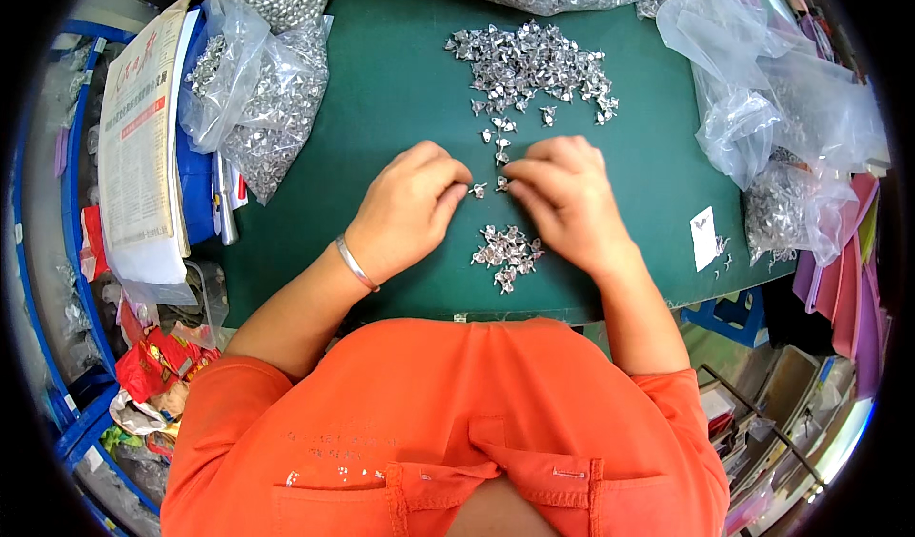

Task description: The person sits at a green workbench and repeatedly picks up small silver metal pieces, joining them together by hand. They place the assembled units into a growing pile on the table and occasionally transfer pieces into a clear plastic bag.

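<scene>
Silver metal pieces (527, 66) lay in two piles on green table (391, 70); left hand (405, 202), right hand (569, 189) curled near loose pieces, pinch unclear.

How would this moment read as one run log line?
left hand: fingertips at metal piece | right hand: fingertips at another piece | larger metal pile: beyond hands | smaller pile: nearer orange shirt
</scene>
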